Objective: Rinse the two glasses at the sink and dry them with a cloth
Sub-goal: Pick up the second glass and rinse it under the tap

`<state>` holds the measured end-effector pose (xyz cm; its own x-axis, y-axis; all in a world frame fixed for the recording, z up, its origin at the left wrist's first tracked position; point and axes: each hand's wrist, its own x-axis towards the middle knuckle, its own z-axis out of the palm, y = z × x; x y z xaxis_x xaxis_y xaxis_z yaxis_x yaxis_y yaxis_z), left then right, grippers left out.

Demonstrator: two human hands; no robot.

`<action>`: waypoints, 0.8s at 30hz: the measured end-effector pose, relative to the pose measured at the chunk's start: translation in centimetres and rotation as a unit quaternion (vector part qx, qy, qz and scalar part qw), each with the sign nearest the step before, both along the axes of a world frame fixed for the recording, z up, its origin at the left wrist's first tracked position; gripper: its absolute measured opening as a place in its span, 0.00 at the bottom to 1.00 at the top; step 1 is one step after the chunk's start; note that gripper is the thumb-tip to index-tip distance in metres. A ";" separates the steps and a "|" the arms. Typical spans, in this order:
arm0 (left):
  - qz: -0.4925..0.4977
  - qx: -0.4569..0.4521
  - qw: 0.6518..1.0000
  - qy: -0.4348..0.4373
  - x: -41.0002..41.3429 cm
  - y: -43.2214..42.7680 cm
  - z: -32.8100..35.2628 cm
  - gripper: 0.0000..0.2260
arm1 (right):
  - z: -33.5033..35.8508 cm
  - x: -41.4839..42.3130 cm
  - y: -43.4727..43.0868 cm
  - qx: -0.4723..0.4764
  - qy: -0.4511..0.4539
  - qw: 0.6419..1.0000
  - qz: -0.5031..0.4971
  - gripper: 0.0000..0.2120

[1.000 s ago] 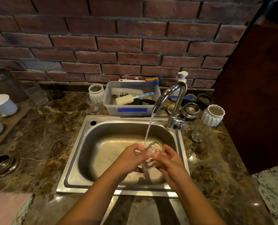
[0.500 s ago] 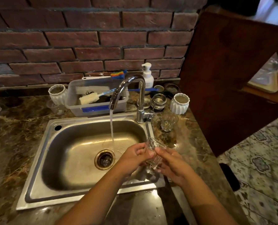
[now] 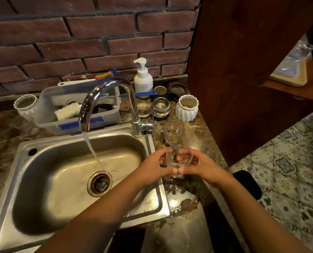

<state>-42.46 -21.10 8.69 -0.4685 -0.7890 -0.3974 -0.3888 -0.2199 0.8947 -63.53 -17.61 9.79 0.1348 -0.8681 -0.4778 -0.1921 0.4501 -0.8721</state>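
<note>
Moved off the sink (image 3: 64, 141) to over the counter (image 3: 207, 143) — the glass (image 3: 178, 162), my left hand (image 3: 152, 168) and right hand (image 3: 202, 168) both curled round it; tap (image 3: 115, 84) running.

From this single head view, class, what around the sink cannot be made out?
Head view:
Held glass: sides covered by left hand and right hand; contents unclear.
Second glass: transparent, blurred; wet or dry unknown.
Soap bottle label: too small.
Tub contents: partly behind the faucet.
Drying cloth: none in frame.
</note>
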 end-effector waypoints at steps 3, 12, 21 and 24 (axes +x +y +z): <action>-0.010 -0.048 0.997 -0.057 -1.0 -0.8 -1.0 0.36 | -1.0 -1.4 -1.5 -0.001 0.028 0.999 0.043 0.35; 0.039 -0.089 0.994 -0.055 -3.1 -1.4 -2.6 0.35 | -2.5 -3.0 -3.8 -0.016 0.058 0.994 0.089 0.40; 0.059 -0.130 0.988 -0.060 -3.6 -0.4 -3.7 0.33 | -3.3 -3.5 -3.6 -0.030 0.101 0.988 0.113 0.43; 0.050 -0.140 0.986 -0.080 -3.7 -0.2 -3.6 0.34 | -3.5 -3.4 -3.4 -0.033 0.109 0.987 0.115 0.43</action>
<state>-46.18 -21.28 5.07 -0.3311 -0.9177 -0.2196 -0.5194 -0.0170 0.8544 -66.96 -21.00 6.30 0.2316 -0.8569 -0.4605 -0.4689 0.3164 -0.8246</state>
